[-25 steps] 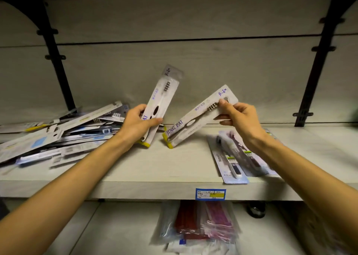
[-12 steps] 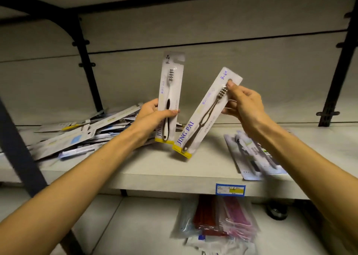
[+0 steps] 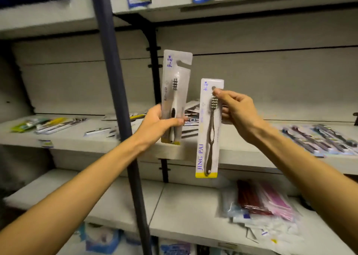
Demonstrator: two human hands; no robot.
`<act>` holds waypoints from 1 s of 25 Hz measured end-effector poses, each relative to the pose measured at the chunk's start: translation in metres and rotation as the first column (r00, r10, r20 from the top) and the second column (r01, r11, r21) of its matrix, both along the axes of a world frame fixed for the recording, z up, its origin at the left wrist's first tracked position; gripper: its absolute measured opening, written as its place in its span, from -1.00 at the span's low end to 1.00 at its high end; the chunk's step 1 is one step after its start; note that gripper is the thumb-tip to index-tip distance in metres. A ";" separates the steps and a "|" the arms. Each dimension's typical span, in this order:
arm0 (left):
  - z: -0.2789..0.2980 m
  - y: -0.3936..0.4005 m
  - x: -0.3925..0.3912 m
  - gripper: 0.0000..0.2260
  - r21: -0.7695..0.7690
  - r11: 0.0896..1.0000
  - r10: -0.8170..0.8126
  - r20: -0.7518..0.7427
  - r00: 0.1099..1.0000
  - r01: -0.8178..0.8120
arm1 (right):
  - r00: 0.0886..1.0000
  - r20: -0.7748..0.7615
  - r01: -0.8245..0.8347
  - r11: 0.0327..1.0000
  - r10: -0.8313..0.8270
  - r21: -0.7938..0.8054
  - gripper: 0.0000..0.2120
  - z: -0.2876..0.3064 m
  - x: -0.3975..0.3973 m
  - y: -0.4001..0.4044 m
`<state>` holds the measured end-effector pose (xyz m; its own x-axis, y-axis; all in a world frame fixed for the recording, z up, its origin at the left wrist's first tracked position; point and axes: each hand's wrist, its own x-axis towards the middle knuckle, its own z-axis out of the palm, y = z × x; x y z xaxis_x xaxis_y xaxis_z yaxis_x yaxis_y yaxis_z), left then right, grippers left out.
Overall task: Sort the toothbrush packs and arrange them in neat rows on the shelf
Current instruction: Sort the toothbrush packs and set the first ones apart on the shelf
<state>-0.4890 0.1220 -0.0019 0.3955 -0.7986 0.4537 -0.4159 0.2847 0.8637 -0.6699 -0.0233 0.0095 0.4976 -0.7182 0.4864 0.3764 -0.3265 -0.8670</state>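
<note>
I see my left hand (image 3: 155, 125) gripping a white-brush pack (image 3: 175, 97) low down, upright in front of the shelf (image 3: 242, 154); my thumb covers part of the handle. My right hand (image 3: 235, 112) pinches a dark-brush pack (image 3: 208, 130) near its top, fingers hidden behind the card. The pile (image 3: 190, 117) behind is mostly blocked. The row (image 3: 317, 138) at right is blurred, its edge cut off.

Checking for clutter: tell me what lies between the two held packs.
Nothing held. In the head view, the gap between the white-brush pack and dark-brush pack shows only loose packs on the shelf behind.
</note>
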 end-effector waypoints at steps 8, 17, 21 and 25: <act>-0.032 0.126 0.098 -0.77 0.032 0.989 0.144 -0.099 0.985 -0.142 | 0.989 -0.118 -0.102 0.993 0.094 -0.064 -0.80 -0.028 0.130 0.121; -0.070 0.175 0.244 -0.79 0.257 0.903 0.393 -0.166 0.904 -0.346 | 0.947 -0.218 -0.204 0.966 0.236 0.161 -0.70 -0.068 0.295 0.165; -0.075 0.171 0.317 -0.85 0.302 0.878 0.427 -0.142 0.893 -0.372 | 0.941 -0.210 -0.209 0.945 0.264 0.252 -0.71 -0.075 0.368 0.155; -0.068 0.154 0.397 -0.87 0.353 0.839 0.474 -0.096 0.875 -0.415 | 0.950 -0.203 -0.159 0.926 0.238 0.342 -0.69 -0.071 0.443 0.123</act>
